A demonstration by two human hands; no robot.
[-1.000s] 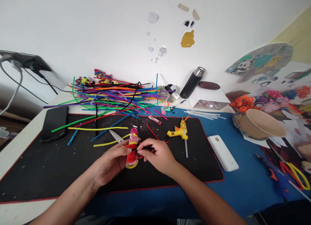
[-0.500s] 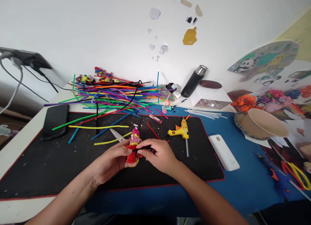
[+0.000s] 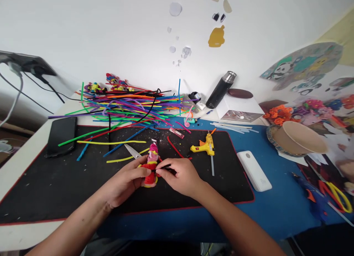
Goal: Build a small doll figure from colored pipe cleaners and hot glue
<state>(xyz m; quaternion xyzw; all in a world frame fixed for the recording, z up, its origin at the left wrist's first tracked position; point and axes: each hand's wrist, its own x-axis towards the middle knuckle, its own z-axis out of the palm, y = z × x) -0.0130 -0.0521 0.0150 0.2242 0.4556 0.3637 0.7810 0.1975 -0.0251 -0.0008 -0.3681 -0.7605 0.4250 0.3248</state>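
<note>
My left hand (image 3: 129,178) is closed round a small pipe-cleaner doll (image 3: 151,178), which has a red body with yellow trim, a pink head part and a magenta top. The doll is held upright above the black mat. Between thumb and fingers, my right hand (image 3: 179,175) pinches a black pipe cleaner (image 3: 165,167), which lies across the doll's middle. My left thumb presses near the strip's other end. Just behind the left hand, the scissors (image 3: 132,151) rest on the mat with the silver blades showing; their handles are mostly hidden behind the doll and hands.
A pile of coloured pipe cleaners (image 3: 132,107) lies along the wall. On the black mat (image 3: 83,182) are a yellow glue gun (image 3: 205,145) and a black phone (image 3: 61,137). To the right are a white power bank (image 3: 254,171), a bowl (image 3: 302,138) and a black flask (image 3: 221,90).
The doll has turned slightly in my left hand, so more of its red front and yellow hem shows. My right hand keeps its pinch on the black pipe cleaner. The view has shifted a little.
</note>
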